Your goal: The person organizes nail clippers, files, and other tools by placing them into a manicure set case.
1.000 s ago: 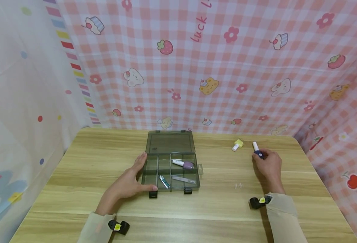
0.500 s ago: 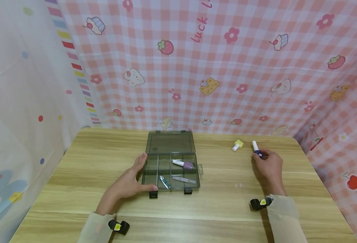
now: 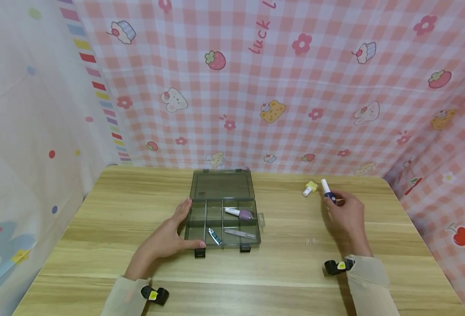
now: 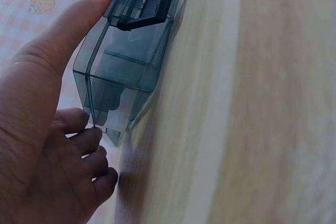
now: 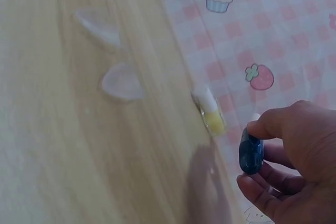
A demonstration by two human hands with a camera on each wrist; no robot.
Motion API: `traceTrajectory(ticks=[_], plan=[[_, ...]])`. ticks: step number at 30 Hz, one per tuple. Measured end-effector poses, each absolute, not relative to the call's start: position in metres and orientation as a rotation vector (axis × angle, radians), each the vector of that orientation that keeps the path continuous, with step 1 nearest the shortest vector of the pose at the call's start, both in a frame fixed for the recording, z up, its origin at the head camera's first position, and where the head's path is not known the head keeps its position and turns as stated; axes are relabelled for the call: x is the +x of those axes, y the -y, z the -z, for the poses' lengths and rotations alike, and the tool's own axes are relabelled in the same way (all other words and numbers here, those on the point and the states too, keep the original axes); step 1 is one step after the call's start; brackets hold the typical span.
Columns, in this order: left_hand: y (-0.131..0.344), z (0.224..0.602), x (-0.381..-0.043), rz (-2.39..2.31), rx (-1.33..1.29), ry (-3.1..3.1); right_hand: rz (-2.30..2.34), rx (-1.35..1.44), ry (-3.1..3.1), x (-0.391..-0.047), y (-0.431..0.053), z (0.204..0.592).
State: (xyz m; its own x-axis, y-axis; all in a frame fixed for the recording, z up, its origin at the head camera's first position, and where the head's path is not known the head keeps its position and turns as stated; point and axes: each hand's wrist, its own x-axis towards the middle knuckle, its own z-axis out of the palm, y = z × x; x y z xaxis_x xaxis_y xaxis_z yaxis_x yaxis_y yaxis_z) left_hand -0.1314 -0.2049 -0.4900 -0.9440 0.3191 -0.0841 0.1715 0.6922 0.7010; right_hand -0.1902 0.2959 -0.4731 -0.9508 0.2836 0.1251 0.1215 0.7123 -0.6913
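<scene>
At far left hangs a white cloth (image 3: 38, 109) with coloured dots, beside the wooden tabletop (image 3: 137, 193). A pale sleeve (image 3: 125, 296) bearing a black wrist camera (image 3: 155, 295) leads to the left hand (image 3: 165, 239), which is spread wide at the left end of a dark see-through case (image 3: 194, 226). Its thumb rests along the front edge near the left latch (image 3: 200, 253) and its other fingers touch the side; it grips nothing else. The case lies open on the tabletop, its lid (image 3: 221, 184) folded back. In the front row lie a green and silver nail clipper (image 3: 214, 236), tilted, and, right of it beyond a divider, a flat pale strip (image 3: 240, 234). Behind the strip, a purple bottle (image 3: 246, 215) lies with its white cap to the left. A clear tab (image 3: 261, 220) juts from the case's right side. Well apart, two small clear pieces (image 5: 123, 82) lie on the tabletop. Behind them lies a yellow bottle (image 3: 312, 186), white cap toward the front. Just to its right, the right hand (image 3: 347, 213) pinches a dark blue bottle (image 3: 329, 197) between thumb and fingers, closed on its body, white cap up and tilted; whether its base touches the tabletop I cannot tell. A checked pink cloth (image 3: 232, 83) hangs behind and continues down the right side
</scene>
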Motion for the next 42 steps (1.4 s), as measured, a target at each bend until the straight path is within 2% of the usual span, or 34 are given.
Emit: traceTrajectory(ticks=[16, 42], plan=[[0.205, 0.486, -0.130, -1.090, 0.398, -2.688, -1.000, 0.011, 2.619, -0.185, -0.272, 0.458], [0.205, 0.486, -0.130, -1.088, 0.402, -2.696, -1.035, 0.302, 2.632, -0.183, -0.224, 0.446]])
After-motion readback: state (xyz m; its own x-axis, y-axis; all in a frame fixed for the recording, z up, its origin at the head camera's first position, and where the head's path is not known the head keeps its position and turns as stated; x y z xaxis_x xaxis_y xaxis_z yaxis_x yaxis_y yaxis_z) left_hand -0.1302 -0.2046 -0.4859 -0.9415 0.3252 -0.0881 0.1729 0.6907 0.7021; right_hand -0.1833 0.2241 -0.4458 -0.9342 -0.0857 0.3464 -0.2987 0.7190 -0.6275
